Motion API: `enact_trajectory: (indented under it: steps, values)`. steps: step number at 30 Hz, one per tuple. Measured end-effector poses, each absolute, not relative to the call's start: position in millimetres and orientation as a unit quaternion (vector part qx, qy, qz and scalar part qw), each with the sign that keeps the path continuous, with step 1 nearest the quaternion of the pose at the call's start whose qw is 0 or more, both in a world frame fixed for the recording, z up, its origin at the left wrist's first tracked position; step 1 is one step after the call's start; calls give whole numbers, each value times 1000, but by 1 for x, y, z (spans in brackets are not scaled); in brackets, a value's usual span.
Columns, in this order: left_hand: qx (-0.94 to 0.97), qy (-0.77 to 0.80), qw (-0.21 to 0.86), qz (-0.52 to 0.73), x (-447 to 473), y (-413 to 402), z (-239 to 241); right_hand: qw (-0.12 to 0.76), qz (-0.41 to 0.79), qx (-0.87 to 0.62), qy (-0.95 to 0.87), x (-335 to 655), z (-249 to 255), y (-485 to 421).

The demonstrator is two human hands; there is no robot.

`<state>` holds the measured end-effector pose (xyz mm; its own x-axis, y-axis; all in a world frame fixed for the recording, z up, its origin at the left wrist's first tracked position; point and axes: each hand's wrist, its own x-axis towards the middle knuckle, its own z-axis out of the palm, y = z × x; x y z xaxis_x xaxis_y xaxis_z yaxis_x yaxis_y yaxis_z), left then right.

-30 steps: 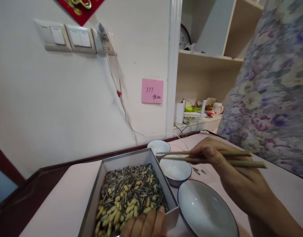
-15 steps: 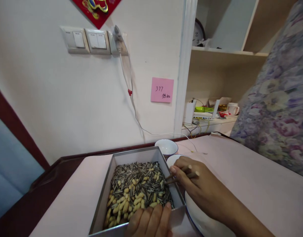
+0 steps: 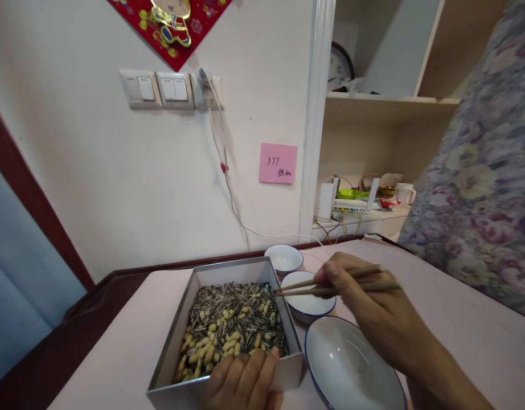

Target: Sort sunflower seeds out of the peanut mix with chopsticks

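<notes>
My right hand is closed around a pair of wooden chopsticks. Their tips meet at the right wall of an open box; whether anything is pinched there I cannot make out. Striped sunflower seeds fill the far part of the box, and unshelled peanuts lie mostly in the near part. My left hand grips the near wall, fingers hooked over its rim. To the box's right stand a large white bowl, a middle bowl under the chopsticks, and a small far bowl.
A pale pink cover lies on the dark wooden table. A white cable runs from the wall socket to the table's back. Shelves with a router stand behind; a floral curtain hangs at the right.
My right hand has moved right, drawing the chopsticks back from the seeds to the box's right wall. The bowls now show more fully. My left hand keeps its grip; the camera view has tilted slightly up.
</notes>
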<state>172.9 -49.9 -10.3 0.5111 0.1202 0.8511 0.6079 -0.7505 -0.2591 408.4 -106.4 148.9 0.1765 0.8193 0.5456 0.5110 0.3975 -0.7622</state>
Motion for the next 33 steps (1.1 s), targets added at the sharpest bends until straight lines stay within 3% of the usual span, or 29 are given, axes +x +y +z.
enact_trajectory:
  steps: [4,9,17,23,33]
  values:
    - [-832,-226,255,-437,171,-52,-11,597,-13,-590,-543,439,164,-135]
    - [-841,-236,235,-427,172,-53,-9,529,-85,-696,-479,471,165,-146]
    - [-850,-233,222,-417,174,-61,6,484,-41,-717,-500,486,151,-120]
    - [-866,-222,230,-385,170,-66,9,615,77,-592,-516,453,146,-117]
    - [-844,-234,260,-406,176,-70,7,467,233,-496,-694,396,111,-84]
